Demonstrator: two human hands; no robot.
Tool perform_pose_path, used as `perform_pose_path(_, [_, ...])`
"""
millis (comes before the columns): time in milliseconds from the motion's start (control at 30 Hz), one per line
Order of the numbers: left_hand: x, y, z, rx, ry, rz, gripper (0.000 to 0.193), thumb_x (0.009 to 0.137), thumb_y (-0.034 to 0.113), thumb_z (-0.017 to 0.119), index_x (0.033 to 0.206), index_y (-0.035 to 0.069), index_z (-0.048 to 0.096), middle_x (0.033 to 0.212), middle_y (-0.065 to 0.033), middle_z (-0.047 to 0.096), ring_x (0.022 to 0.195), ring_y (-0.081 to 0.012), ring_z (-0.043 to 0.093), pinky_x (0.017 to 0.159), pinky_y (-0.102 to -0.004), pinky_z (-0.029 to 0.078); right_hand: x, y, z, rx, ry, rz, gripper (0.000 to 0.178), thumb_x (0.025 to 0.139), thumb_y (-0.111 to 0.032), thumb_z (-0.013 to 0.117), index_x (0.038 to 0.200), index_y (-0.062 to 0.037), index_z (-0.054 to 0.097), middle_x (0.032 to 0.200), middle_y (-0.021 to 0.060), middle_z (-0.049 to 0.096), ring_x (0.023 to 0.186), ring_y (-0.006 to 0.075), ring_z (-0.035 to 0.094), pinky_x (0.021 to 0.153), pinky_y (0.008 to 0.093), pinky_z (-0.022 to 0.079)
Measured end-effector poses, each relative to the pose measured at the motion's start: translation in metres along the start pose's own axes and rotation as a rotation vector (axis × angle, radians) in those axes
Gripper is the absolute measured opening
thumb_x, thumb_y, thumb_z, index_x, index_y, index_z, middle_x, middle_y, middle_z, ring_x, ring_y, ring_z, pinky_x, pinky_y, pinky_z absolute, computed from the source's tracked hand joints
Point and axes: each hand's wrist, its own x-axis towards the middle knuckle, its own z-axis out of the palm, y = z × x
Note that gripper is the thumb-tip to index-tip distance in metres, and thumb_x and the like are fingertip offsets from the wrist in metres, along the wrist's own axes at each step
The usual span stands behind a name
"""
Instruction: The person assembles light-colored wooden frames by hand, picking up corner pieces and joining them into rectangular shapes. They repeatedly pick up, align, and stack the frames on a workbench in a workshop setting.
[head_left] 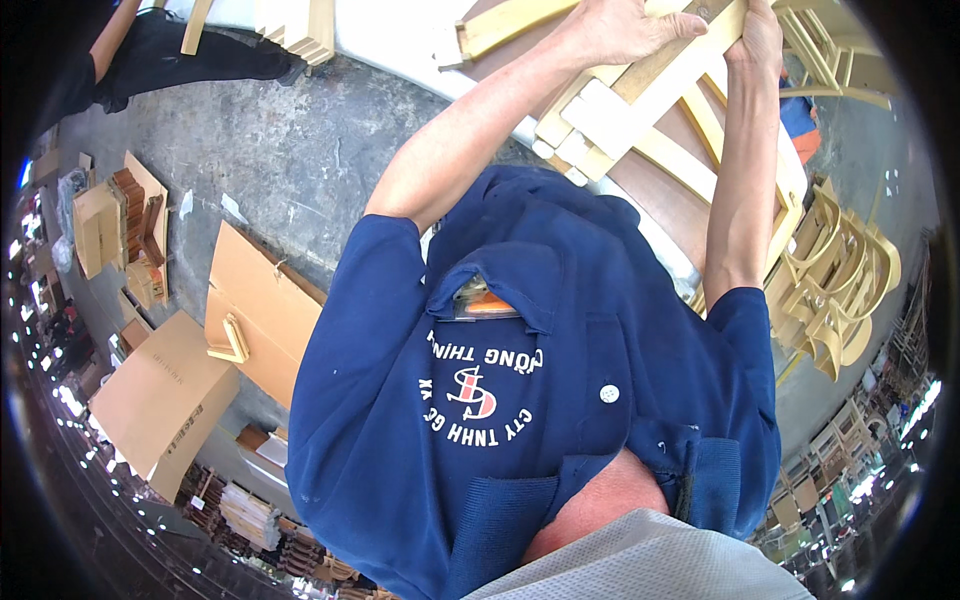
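At the top of the head view my left hand lies over a pale wooden slat, its thumb pressed on the slat and its fingers closed round the edge. My right hand grips the same slat near its far end, with some fingers hidden behind the wood. Under the slat are several more pale wooden bars, crossing at angles, with rounded or square ends toward me. They rest over a brown panel. Another wooden bar lies left of my left hand.
A white work surface runs under the wood, with stacked wooden pieces at its far left. Curved wooden parts are piled at the right. Cardboard and a box stand on the left floor. Another person's dark-clothed leg shows upper left.
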Motion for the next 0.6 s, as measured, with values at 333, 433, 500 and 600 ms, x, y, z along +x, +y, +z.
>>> perform_pose_path(333, [-0.063, -0.118, -0.214, -0.437, 0.208, -0.104, 0.044, 0.091, 0.017, 0.064, 0.129, -0.001, 0.051, 0.096, -0.0108, 0.065, 0.077, -0.0160, 0.066, 0.065, -0.0298, 0.056, -0.010, 0.059, 0.125, -0.236, 0.224, -0.154, 0.051, 0.080, -0.011, 0.077, 0.119, 0.0075, 0.049, 0.100, 0.0140, 0.062, 0.083, 0.0212, 0.065, 0.071, 0.0334, 0.059])
perform_pose_path(433, [-0.092, -0.165, -0.252, -0.704, 0.274, -0.216, 0.044, 0.091, 0.021, 0.061, 0.129, 0.001, 0.049, 0.091, -0.0117, 0.063, 0.073, -0.0188, 0.065, 0.057, -0.0305, 0.056, -0.004, 0.066, 0.149, -0.280, 0.286, -0.194, 0.051, 0.081, -0.010, 0.078, 0.119, 0.0062, 0.049, 0.102, 0.0134, 0.062, 0.086, 0.0191, 0.064, 0.075, 0.0324, 0.056])
perform_pose_path(500, [-0.096, -0.203, -0.271, -0.834, 0.306, -0.229, 0.044, 0.091, 0.024, 0.061, 0.127, 0.002, 0.049, 0.091, -0.0121, 0.063, 0.073, -0.0202, 0.065, 0.055, -0.0308, 0.056, 0.004, 0.076, 0.162, -0.287, 0.307, -0.221, 0.049, 0.081, -0.010, 0.078, 0.118, 0.0061, 0.050, 0.102, 0.0133, 0.062, 0.086, 0.0188, 0.064, 0.076, 0.0322, 0.055])
perform_pose_path(600, [-0.080, -0.242, -0.294, -1.036, 0.320, -0.181, 0.044, 0.092, 0.033, 0.059, 0.123, 0.003, 0.050, 0.092, -0.0123, 0.062, 0.075, -0.0199, 0.063, 0.056, -0.0305, 0.056, 0.013, 0.087, 0.180, -0.324, 0.304, -0.199, 0.050, 0.081, -0.011, 0.078, 0.118, 0.0064, 0.050, 0.102, 0.0131, 0.062, 0.086, 0.0186, 0.063, 0.077, 0.0314, 0.054])
